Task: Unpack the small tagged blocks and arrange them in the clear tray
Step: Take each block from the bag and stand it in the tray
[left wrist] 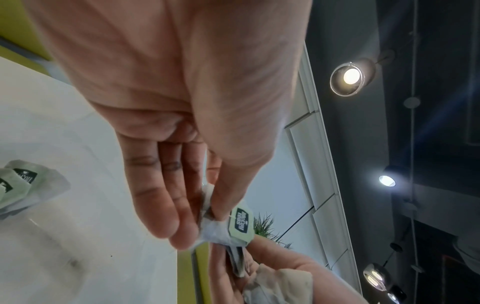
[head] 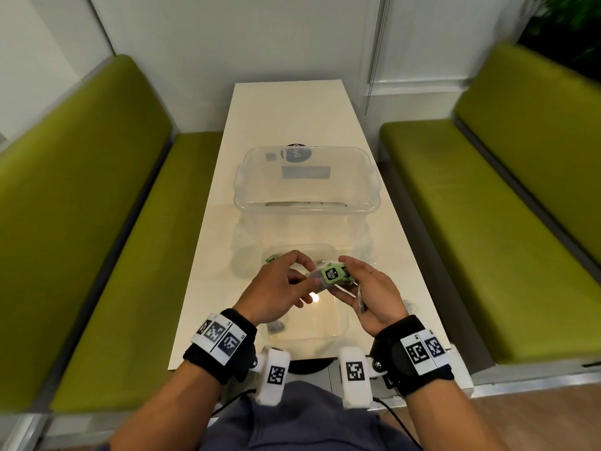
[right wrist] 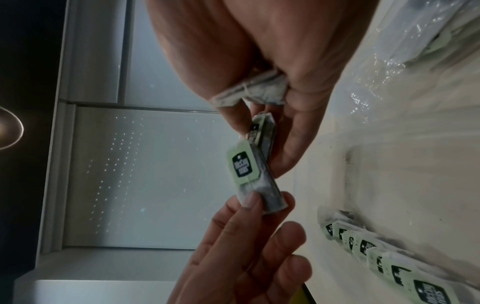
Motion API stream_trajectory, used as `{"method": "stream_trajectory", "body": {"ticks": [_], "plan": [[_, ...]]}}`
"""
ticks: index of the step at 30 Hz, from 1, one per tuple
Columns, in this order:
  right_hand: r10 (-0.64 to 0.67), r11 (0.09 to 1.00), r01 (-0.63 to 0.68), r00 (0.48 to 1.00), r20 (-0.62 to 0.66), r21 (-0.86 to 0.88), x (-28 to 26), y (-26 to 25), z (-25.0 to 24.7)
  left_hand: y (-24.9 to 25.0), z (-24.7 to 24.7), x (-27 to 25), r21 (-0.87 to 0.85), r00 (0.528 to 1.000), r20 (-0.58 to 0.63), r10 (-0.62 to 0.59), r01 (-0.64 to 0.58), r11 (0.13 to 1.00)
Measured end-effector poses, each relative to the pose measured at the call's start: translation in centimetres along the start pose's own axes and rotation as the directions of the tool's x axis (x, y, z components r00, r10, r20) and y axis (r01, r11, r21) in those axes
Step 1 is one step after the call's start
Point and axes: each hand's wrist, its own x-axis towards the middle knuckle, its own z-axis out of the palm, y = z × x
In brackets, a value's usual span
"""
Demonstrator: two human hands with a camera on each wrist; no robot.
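Observation:
Over the table's near end my left hand (head: 313, 283) pinches one end of a small tagged block (head: 331, 275), a white sachet with a green tag (left wrist: 240, 223). My right hand (head: 347, 277) grips the other end along with a thin stack of more blocks (right wrist: 261, 133), and a folded one (right wrist: 255, 88) is tucked against its palm. In the right wrist view the left hand's fingertips (right wrist: 250, 202) hold the sachet's lower end. A row of several tagged blocks (right wrist: 376, 257) lies in the small clear tray (head: 325, 250) just beyond my hands.
A large clear bin (head: 370, 177) stands mid-table behind the tray. Another shallow clear container (head: 341, 327) lies under my hands near the front edge. Crinkled clear wrap (right wrist: 384, 67) lies on the table. Green benches (head: 97, 222) flank the narrow white table (head: 286, 102).

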Motion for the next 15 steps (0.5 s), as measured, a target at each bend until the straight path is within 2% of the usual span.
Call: {"method": "stream_trajectory", "body": {"ticks": [3,6,10,12,15], "plan": [[-0.016,1.000,0.017,0.999,-0.049,0.015,0.3,0.0,-0.2,-0.3,-0.2,0.1,-0.023,1.000,-0.006,-0.005,0.005,1.000],[-0.004,0.999,0.011,0.992,-0.123,0.052,0.7,-0.1,-0.5,-0.7,-0.7,0.4,-0.128,1.000,-0.025,-0.001,-0.002,0.992],[0.114,0.987,-0.091,0.977,-0.177,0.132,0.8,-0.3,-0.3,-0.5,-1.1,0.3,-0.297,0.999,-0.035,-0.021,0.010,0.955],[0.152,0.986,-0.141,0.979,-0.137,0.086,0.7,-0.2,-0.1,-0.5,-1.2,0.4,-0.341,0.999,-0.027,-0.027,0.016,0.940],[0.149,0.984,-0.149,0.989,-0.002,-0.102,0.5,0.1,0.4,-0.7,-1.0,0.6,-0.367,0.999,-0.020,-0.039,0.029,0.930]]}}
